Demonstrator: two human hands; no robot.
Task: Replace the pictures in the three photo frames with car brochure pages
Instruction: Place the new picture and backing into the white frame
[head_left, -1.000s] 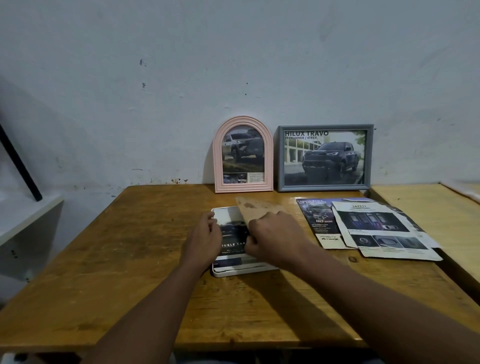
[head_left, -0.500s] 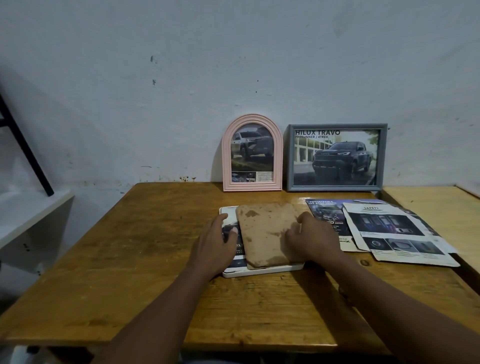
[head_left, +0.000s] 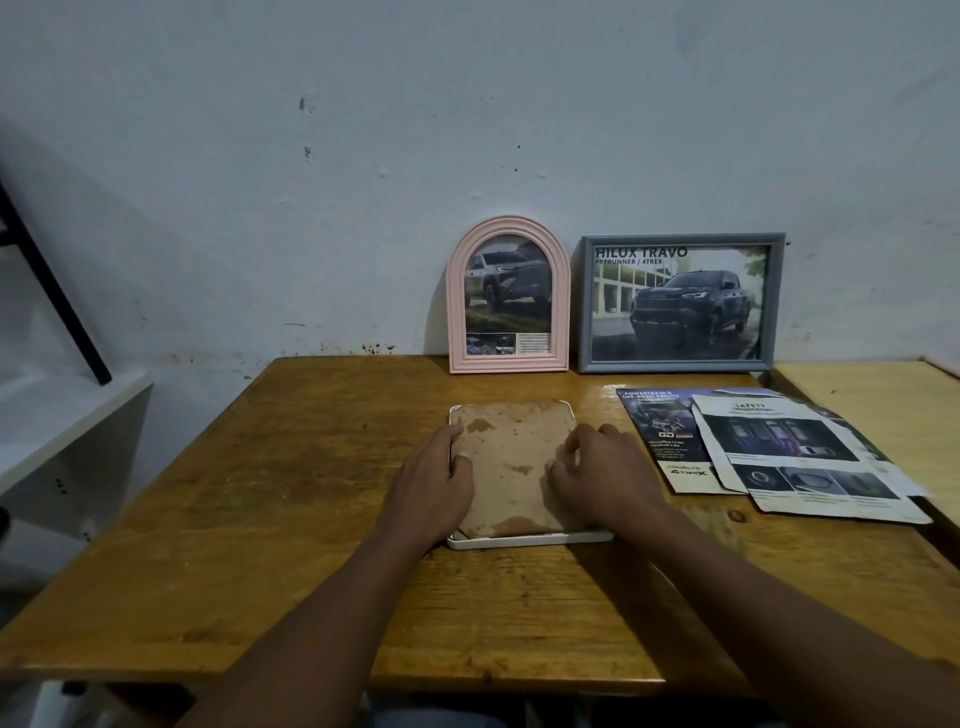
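Watching this one through the headcam. Big wooden table (head_left: 260, 519) pushed against a scuffed white wall. Standing at the back, leaning on the wall: a grey frame (head_left: 675, 239) with a dark pickup page reading "HILUX TRAVO – PRERUNNER / 4TREX", and just left of it a pink arched frame (head_left: 455, 312) with another truck page, small print too tiny to read.

Loose brochure pages on the right side of the table: one headed "SAFETY" (head_left: 779, 447) overlapping one headed "POWERTRAIN & OFF-ROAD ABILITY" (head_left: 657, 431) with "GD" and "4TREX" logos.

Mid-table, the white frame (head_left: 519, 543) lies face down with a stained brown backing board (head_left: 511, 457) sitting in it.

Left hand (head_left: 428, 483) lies relaxed over the board's left edge, thumb on top. Right hand (head_left: 602, 478) has bent fingers, tips down on the board – can't tell if it's pinching anything.
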